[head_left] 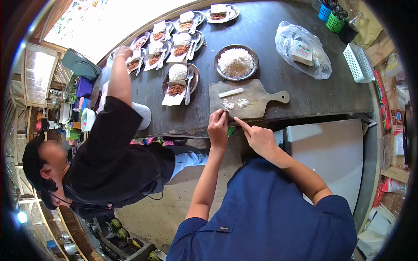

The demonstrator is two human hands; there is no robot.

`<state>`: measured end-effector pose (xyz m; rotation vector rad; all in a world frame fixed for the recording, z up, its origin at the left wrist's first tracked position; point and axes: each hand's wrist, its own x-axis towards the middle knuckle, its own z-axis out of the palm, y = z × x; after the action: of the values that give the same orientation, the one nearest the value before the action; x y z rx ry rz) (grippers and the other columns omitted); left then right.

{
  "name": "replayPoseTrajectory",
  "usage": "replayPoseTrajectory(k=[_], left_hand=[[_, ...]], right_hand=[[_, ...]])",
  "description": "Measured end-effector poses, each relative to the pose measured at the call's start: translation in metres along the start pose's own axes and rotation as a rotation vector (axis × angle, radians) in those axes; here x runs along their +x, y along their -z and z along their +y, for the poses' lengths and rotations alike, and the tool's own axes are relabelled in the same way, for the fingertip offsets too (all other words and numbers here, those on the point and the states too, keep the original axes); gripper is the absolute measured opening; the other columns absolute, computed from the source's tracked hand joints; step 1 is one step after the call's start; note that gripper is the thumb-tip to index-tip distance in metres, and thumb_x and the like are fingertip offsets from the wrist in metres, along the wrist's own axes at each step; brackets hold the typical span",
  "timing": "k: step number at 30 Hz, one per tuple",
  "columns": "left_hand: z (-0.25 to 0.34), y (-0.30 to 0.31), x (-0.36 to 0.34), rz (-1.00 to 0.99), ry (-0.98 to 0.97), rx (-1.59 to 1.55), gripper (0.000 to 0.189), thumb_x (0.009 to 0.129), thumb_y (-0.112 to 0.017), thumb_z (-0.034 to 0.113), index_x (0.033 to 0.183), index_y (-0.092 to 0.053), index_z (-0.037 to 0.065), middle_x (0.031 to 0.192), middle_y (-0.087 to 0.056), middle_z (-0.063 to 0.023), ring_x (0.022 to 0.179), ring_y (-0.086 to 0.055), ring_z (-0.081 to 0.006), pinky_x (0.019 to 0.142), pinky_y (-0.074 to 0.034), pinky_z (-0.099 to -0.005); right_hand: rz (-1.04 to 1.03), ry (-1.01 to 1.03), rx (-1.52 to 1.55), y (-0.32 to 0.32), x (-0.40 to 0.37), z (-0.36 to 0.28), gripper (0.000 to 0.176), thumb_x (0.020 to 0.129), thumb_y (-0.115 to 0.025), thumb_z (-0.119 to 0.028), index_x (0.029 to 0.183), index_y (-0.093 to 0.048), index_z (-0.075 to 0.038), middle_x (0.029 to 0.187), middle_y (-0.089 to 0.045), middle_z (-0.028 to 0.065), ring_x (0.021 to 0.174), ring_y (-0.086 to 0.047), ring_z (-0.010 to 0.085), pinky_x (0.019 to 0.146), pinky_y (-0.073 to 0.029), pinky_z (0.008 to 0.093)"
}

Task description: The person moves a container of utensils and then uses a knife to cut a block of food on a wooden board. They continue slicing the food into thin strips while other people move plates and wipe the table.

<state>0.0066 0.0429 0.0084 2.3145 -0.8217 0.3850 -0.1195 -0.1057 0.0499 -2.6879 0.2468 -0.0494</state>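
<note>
A wooden cutting board (256,104) with a handle lies at the counter's front edge. On it are a white stick-shaped piece (230,92) and two small piles of white shreds (242,102). My left hand (217,126) is at the board's lower left corner, fingertips pinched together by the nearer pile; what they hold is too small to name. Close by on the right, my right hand (260,138) has its index finger stretched toward the board's front edge, the other fingers curled. Behind the board sits a round dish of white shreds (235,62).
Several plates with rice, shredded food and cutlery (177,82) stand at the back left. A plastic bag (303,50) and a white basket (359,63) are to the right. A co-worker (117,161) reaches over the counter (305,93) on the left.
</note>
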Motion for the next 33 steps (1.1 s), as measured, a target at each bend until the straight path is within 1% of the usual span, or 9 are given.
replayPoseTrajectory(k=[3, 5, 9, 15, 20, 23, 27, 29, 33], left_hand=[[0.0, 0.0, 0.001, 0.007, -0.018, -0.005, 0.019, 0.093, -0.073, 0.003, 0.111, -0.077, 0.001, 0.114, -0.071, -0.009, 0.108, -0.069, -0.0301, 0.091, -0.058, -0.042], [0.0, 0.002, 0.004, 0.018, -0.032, -0.01, 0.015, 0.093, -0.073, 0.004, 0.107, -0.078, 0.0, 0.111, -0.072, -0.009, 0.105, -0.07, -0.0301, 0.089, -0.058, -0.0422], [0.0, 0.005, 0.006, 0.006, -0.045, -0.006, 0.015, 0.093, -0.073, 0.004, 0.107, -0.078, 0.0, 0.112, -0.072, -0.0094, 0.106, -0.07, -0.0299, 0.089, -0.058, -0.0419], [-0.001, 0.001, 0.005, 0.027, -0.047, -0.022, 0.015, 0.094, -0.073, 0.004, 0.108, -0.077, 0.0, 0.112, -0.073, -0.01, 0.106, -0.07, -0.0301, 0.09, -0.058, -0.0415], [-0.001, 0.003, 0.004, 0.011, -0.03, -0.014, 0.015, 0.094, -0.073, 0.004, 0.107, -0.077, -0.001, 0.113, -0.074, -0.0101, 0.106, -0.071, -0.0305, 0.091, -0.058, -0.0417], [-0.001, 0.002, 0.004, 0.022, -0.037, -0.012, 0.015, 0.094, -0.073, 0.005, 0.107, -0.078, -0.001, 0.113, -0.074, -0.0103, 0.107, -0.07, -0.0307, 0.091, -0.058, -0.0419], [0.0, 0.001, 0.004, 0.03, -0.05, -0.015, 0.015, 0.094, -0.073, 0.005, 0.107, -0.077, -0.001, 0.113, -0.073, -0.0104, 0.107, -0.07, -0.0309, 0.092, -0.058, -0.042], [0.003, 0.004, 0.004, 0.004, -0.01, -0.023, 0.016, 0.094, -0.073, 0.005, 0.108, -0.078, -0.002, 0.114, -0.074, -0.0123, 0.107, -0.071, -0.032, 0.093, -0.057, -0.0423], [0.0, 0.005, 0.006, -0.002, -0.032, -0.019, 0.016, 0.093, -0.074, 0.004, 0.108, -0.078, -0.002, 0.113, -0.074, -0.0122, 0.107, -0.071, -0.0319, 0.093, -0.057, -0.0424]], right_hand=[[-0.035, -0.021, -0.018, -0.001, -0.005, 0.004, 0.063, 0.107, -0.057, -0.028, 0.164, -0.037, -0.044, 0.074, -0.072, 0.0122, 0.062, -0.074, 0.0328, 0.055, -0.061, 0.0473], [0.008, -0.008, 0.016, -0.009, 0.001, 0.009, 0.063, 0.107, -0.056, -0.028, 0.164, -0.037, -0.044, 0.074, -0.072, 0.0129, 0.063, -0.074, 0.0345, 0.056, -0.061, 0.0489], [0.07, 0.005, 0.085, -0.014, 0.012, 0.005, 0.062, 0.107, -0.056, -0.029, 0.164, -0.038, -0.044, 0.075, -0.072, 0.0133, 0.064, -0.074, 0.0348, 0.057, -0.061, 0.0496], [-0.034, -0.021, 0.04, -0.003, -0.003, 0.004, 0.06, 0.108, -0.055, -0.03, 0.163, -0.038, -0.044, 0.079, -0.074, 0.0139, 0.066, -0.074, 0.0348, 0.058, -0.061, 0.0485], [0.057, 0.007, 0.065, -0.016, 0.011, 0.007, 0.064, 0.105, -0.058, -0.03, 0.164, -0.037, -0.045, 0.077, -0.073, 0.0131, 0.065, -0.075, 0.0335, 0.058, -0.062, 0.0481], [-0.003, -0.016, 0.045, -0.007, 0.001, 0.002, 0.064, 0.105, -0.059, -0.03, 0.164, -0.037, -0.045, 0.077, -0.073, 0.0127, 0.065, -0.074, 0.0334, 0.057, -0.061, 0.048], [0.005, -0.004, 0.063, -0.01, -0.004, 0.008, 0.062, 0.107, -0.057, -0.03, 0.164, -0.037, -0.045, 0.076, -0.073, 0.0125, 0.065, -0.074, 0.0332, 0.057, -0.061, 0.0478], [0.073, 0.013, 0.03, -0.023, 0.005, 0.011, 0.063, 0.107, -0.058, -0.03, 0.164, -0.037, -0.044, 0.074, -0.073, 0.0125, 0.064, -0.074, 0.033, 0.057, -0.062, 0.0477], [0.098, 0.029, 0.069, -0.019, 0.011, 0.006, 0.065, 0.105, -0.059, -0.029, 0.164, -0.037, -0.044, 0.075, -0.073, 0.0124, 0.064, -0.074, 0.0328, 0.057, -0.062, 0.0473]])
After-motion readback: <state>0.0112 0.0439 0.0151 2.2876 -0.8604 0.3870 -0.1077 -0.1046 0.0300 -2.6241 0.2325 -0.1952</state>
